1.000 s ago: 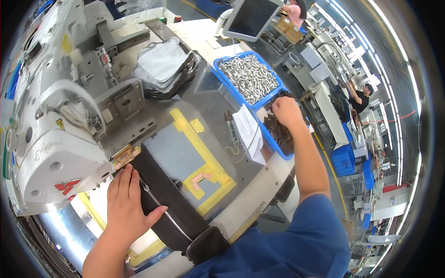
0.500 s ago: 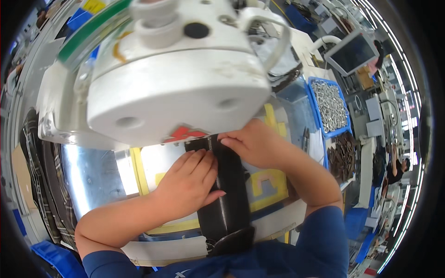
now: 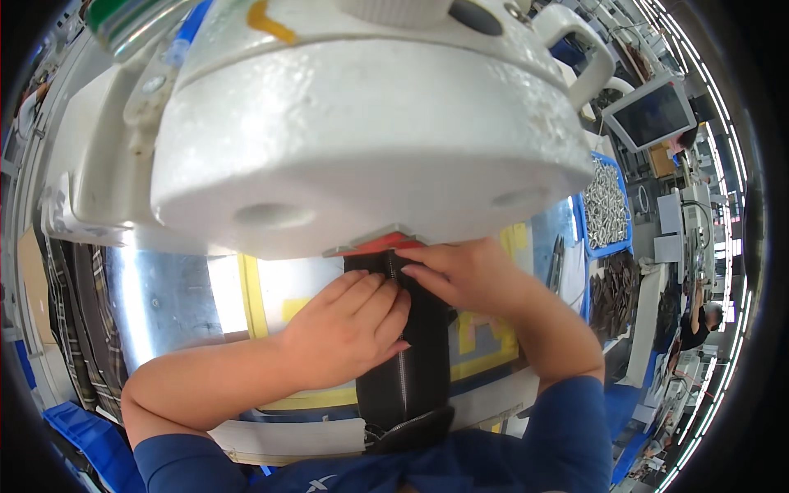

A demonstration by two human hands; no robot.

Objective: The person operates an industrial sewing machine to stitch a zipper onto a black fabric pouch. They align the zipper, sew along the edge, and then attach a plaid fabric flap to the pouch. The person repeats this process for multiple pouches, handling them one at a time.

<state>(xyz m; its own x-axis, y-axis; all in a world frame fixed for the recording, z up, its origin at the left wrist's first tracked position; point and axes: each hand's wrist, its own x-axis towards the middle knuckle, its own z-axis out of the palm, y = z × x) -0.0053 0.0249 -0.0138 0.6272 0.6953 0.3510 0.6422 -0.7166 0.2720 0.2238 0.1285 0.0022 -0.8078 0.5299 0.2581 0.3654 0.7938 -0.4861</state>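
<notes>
A black fabric piece (image 3: 423, 361) with a metal zipper down its middle runs from the lower edge under a white machine head (image 3: 370, 115), which hides its far end. My left hand (image 3: 345, 324) lies across the piece's left side, fingers bent, together and pressed onto it along the zipper. On the other side, my right hand (image 3: 472, 275) grips the piece close under the head, index finger and thumb at the zipper. Below them is a metal plate (image 3: 173, 287) with yellow tape (image 3: 251, 304).
At right are a blue tray (image 3: 623, 246) of metal fittings, dark brown pieces (image 3: 612, 296), pliers (image 3: 555, 271) and a monitor (image 3: 649, 111). Plaid fabric (image 3: 103, 329) and a blue bin (image 3: 78, 427) are at left. A person (image 3: 694, 333) works farther off at right.
My right hand has left the trays at the right and now holds the zippered piece beside my left hand. The view has swung toward the machine head, which appears larger and closer.
</notes>
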